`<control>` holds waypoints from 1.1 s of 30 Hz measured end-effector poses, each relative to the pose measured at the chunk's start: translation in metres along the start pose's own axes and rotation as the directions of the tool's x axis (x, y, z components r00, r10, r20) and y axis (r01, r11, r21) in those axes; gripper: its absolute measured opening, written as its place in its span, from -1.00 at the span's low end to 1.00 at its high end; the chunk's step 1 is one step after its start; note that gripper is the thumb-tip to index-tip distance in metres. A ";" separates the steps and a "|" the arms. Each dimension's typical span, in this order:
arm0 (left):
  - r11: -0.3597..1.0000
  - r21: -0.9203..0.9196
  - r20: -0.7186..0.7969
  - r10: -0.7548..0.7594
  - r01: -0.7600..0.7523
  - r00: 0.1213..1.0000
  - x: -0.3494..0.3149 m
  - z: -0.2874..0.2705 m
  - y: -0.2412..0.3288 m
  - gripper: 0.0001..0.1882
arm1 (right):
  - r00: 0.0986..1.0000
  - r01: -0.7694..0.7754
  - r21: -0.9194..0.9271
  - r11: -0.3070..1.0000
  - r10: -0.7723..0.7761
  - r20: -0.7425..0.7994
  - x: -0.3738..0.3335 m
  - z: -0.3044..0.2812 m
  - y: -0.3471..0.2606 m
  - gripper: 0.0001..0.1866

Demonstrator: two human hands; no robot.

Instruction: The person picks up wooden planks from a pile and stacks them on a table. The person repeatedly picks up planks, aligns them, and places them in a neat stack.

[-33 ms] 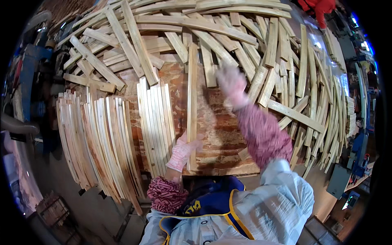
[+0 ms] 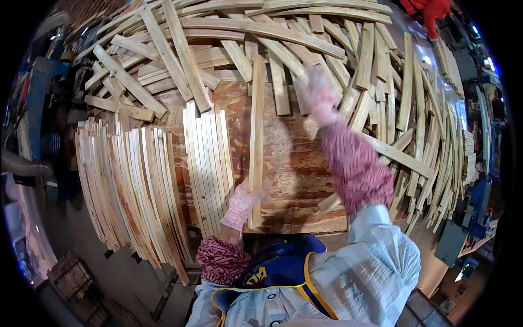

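My left hand (image 2: 244, 203), in a white and pink glove, is closed round the near end of a long wooden strip (image 2: 256, 131). That strip stretches away from me across the brown, streaked tabletop (image 2: 294, 180). Over the loose strips at the far right of centre is my right hand (image 2: 319, 95), gloved and smeared by motion, so its fingers cannot be read. Close to it lies a strip (image 2: 279, 90) pointing toward me. Just left of my left hand, several pale strips (image 2: 207, 163) lie side by side in a row.
A heap of loose wooden strips (image 2: 261, 30) covers the far side and runs down the right. At the left, a thick row of strips (image 2: 131, 191) overhangs the table's near edge. A person in red (image 2: 427, 13) is at the far right. Blue machinery (image 2: 49, 103) stands left.
My right hand has moved slightly farther away and to the right over the loose strips. The left hand and its strip have stayed nearly still.
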State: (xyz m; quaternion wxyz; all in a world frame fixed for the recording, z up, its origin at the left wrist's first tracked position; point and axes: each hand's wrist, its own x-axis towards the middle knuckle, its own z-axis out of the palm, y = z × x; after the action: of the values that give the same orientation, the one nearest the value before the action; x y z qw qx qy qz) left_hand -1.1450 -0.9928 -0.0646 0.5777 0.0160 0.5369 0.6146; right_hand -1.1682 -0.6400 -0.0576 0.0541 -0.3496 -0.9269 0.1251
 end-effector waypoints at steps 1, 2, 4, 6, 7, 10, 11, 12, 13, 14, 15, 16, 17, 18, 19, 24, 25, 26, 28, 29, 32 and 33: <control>0.995 -0.089 -0.027 -0.057 0.055 0.998 -0.006 0.010 0.006 -0.58 | 0.946 0.147 0.002 0.989 -0.140 -0.291 0.030 -0.010 0.024 -0.33; 0.989 -0.134 -0.012 -0.064 0.062 0.998 -0.010 0.014 0.007 -0.58 | 0.997 -0.072 -0.375 0.924 0.055 -0.055 0.068 -0.025 0.028 -0.29; 0.971 -0.227 0.036 -0.071 0.078 0.997 -0.013 0.020 0.008 -0.58 | 0.990 -0.103 -0.490 0.866 0.039 -0.139 0.108 -0.034 0.060 -0.26; 0.961 -0.262 0.044 -0.077 0.086 0.996 -0.020 0.016 0.005 -0.58 | 0.942 -0.213 -0.400 0.891 0.296 0.156 0.123 -0.052 0.033 -0.25; 0.965 -0.249 0.052 -0.077 0.087 0.996 -0.023 0.014 0.002 -0.57 | 0.909 -0.238 -0.471 0.850 0.366 0.201 0.126 -0.060 0.028 -0.24; 0.975 -0.212 0.021 -0.064 0.067 0.998 -0.040 0.011 -0.007 -0.61 | 0.953 -0.099 -0.404 0.909 0.203 0.223 0.085 -0.067 0.003 -0.40; 0.979 -0.198 0.005 -0.047 0.047 0.999 -0.047 0.009 -0.006 -0.64 | 0.984 0.005 -0.315 0.949 0.053 0.173 0.058 -0.058 0.010 -0.40; 0.987 -0.152 -0.027 -0.054 0.050 0.998 -0.054 0.008 -0.009 -0.66 | 0.987 0.138 -0.218 0.966 -0.115 0.115 0.028 -0.047 0.019 -0.41; 0.992 -0.115 -0.091 -0.059 0.048 0.994 -0.061 0.005 -0.015 -0.67 | 0.976 0.153 -0.098 0.983 -0.135 0.168 -0.006 -0.045 0.007 -0.40; 0.996 -0.076 -0.138 -0.058 0.048 0.989 -0.068 0.000 -0.017 -0.69 | 0.980 0.117 -0.074 0.990 -0.103 0.170 -0.042 -0.035 0.004 -0.41; 0.992 -0.119 -0.144 -0.053 0.036 0.988 -0.077 -0.004 -0.021 -0.73 | 0.993 0.097 -0.061 0.993 -0.093 0.069 -0.089 -0.037 -0.012 -0.35; 0.998 -0.063 -0.198 -0.026 0.014 0.980 -0.086 -0.005 -0.019 -0.73 | 0.994 0.101 -0.019 0.995 -0.100 0.048 -0.127 -0.026 -0.006 -0.27; 1.000 -0.004 -0.236 0.000 -0.001 0.972 -0.093 -0.007 -0.017 -0.73 | 0.925 -0.130 0.029 0.991 0.111 0.364 -0.148 -0.010 -0.001 -0.25; 0.999 0.047 -0.278 0.021 -0.008 0.960 -0.101 -0.015 -0.020 -0.73 | 0.925 -0.145 -0.074 0.987 0.161 0.345 -0.188 -0.013 -0.029 -0.24; 0.998 0.048 -0.233 0.037 -0.027 0.972 -0.106 -0.030 -0.028 -0.74 | 0.894 -0.187 -0.152 0.971 0.232 0.383 -0.216 0.000 -0.035 -0.16; 0.928 0.366 -0.459 0.245 -0.069 0.854 -0.149 -0.080 -0.068 -0.73 | 0.890 -0.267 -0.193 0.944 0.318 0.325 -0.298 0.047 -0.050 0.02; 0.941 0.324 -0.486 0.257 -0.101 0.835 -0.163 -0.089 -0.067 -0.72 | 0.878 -0.274 -0.200 0.941 0.329 0.347 -0.295 0.045 -0.058 0.01; 0.951 0.278 -0.512 0.267 -0.136 0.816 -0.179 -0.094 -0.058 -0.72 | 0.867 -0.279 -0.211 0.937 0.340 0.364 -0.292 0.040 -0.065 0.00; 0.935 0.315 -0.546 0.321 -0.166 0.774 -0.201 -0.138 -0.068 -0.69 | 0.876 -0.246 -0.202 0.948 0.307 0.373 -0.292 0.037 -0.075 -0.06; 0.940 0.309 -0.560 0.302 -0.144 0.772 -0.208 -0.149 -0.055 -0.69 | 0.885 -0.264 -0.179 0.948 0.312 0.345 -0.293 0.037 -0.069 -0.10; 0.710 0.703 -0.534 0.482 0.048 0.695 -0.225 -0.156 0.003 -0.69 | 0.784 -0.360 -0.077 0.930 0.347 0.516 -0.298 0.023 -0.055 -0.17; 0.551 0.829 -0.463 0.583 0.094 0.668 -0.225 -0.170 0.014 -0.65 | 0.735 -0.439 -0.040 0.897 0.385 0.558 -0.299 0.004 -0.043 -0.19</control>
State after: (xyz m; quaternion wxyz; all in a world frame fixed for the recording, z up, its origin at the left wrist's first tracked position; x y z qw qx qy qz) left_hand -1.1887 -1.2620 0.0084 0.1553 0.1223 0.9182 0.3431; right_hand -0.9724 -0.8694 -0.0538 -0.2287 -0.4918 -0.7945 0.2731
